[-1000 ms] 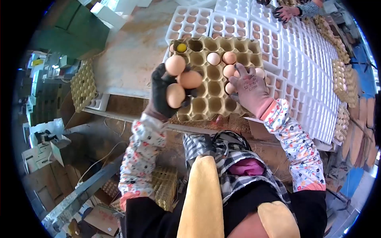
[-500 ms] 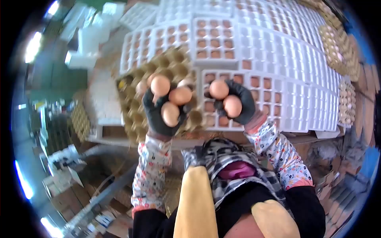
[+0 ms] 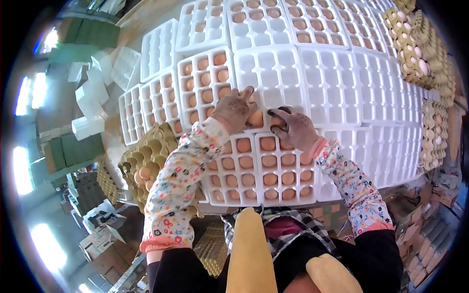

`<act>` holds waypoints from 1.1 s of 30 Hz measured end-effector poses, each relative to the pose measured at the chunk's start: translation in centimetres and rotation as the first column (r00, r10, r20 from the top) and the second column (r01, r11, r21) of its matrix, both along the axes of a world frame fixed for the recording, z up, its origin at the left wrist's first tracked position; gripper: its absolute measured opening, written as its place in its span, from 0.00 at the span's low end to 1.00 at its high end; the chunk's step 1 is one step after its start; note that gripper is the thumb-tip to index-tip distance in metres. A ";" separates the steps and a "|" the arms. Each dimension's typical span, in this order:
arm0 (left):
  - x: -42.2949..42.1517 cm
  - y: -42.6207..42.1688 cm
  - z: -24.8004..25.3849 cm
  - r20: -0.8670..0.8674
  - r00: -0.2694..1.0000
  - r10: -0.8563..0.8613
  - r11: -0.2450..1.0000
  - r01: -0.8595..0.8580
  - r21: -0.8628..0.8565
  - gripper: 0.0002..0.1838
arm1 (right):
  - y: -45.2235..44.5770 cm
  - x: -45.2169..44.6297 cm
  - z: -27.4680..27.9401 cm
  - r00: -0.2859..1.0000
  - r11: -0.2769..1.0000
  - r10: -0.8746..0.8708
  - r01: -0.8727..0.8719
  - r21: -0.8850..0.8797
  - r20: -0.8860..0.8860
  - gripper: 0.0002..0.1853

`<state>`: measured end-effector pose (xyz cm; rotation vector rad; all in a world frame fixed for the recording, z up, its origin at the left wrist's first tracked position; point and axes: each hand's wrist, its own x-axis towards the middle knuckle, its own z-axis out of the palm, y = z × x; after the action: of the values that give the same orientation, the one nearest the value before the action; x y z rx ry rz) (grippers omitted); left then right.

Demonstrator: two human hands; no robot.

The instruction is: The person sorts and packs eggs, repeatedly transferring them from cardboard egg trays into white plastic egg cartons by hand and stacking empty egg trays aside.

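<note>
My left hand point(image 3: 236, 110), in a dark-palmed glove, reaches over the near row of a white foam egg tray point(image 3: 268, 68). Its fingers curl beside a brown egg point(image 3: 255, 118) at that row, partly covering it. My right hand point(image 3: 297, 129), gloved the same way, has its fingers bent around another brown egg point(image 3: 277, 122) just to the right. Below both hands, two white trays hold brown eggs point(image 3: 268, 160) in their cells. At the left, a brown pulp egg tray point(image 3: 128, 163) carries a few eggs, partly behind my left sleeve.
More white foam trays point(image 3: 332, 83) cover the table, some filled with eggs. Stacked pulp trays with eggs point(image 3: 415, 58) stand along the right edge. White foam pieces point(image 3: 90, 100) lie at the left, and cartons are below the table's front edge.
Both hands have moved from above the pulp tray and near foam tray, several eggs in them, to a foam tray farther back. They turned palm down. The view has shifted, and the near trays hold more eggs.
</note>
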<state>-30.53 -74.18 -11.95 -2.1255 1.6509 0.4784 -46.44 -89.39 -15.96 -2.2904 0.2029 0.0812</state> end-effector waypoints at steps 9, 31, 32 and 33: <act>2.0 -1.0 0.3 -0.314 0.932 0.183 0.927 -0.270 -0.261 0.31 | 0.7 1.1 0.5 0.877 0.873 -0.432 0.347 0.344 0.212 0.19; -9.6 0.2 1.3 -0.696 0.672 0.254 0.276 -0.740 -0.613 0.29 | -0.3 -2.3 -6.1 0.898 0.779 -0.106 0.342 -0.526 0.427 0.12; -11.3 4.4 3.7 -0.721 0.670 0.177 0.313 -0.733 -0.604 0.27 | -0.5 -2.4 -6.5 0.907 0.783 -0.107 0.330 -0.527 0.408 0.12; -12.8 8.9 5.3 -0.596 0.779 0.195 0.324 -0.625 -0.710 0.24 | -1.3 -2.3 -7.0 0.913 0.796 -0.097 0.310 -0.521 0.395 0.13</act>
<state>-43.34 -65.28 -6.66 -3.5727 1.7276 0.1630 -48.77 -90.73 -22.92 -2.8138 0.3251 -0.5821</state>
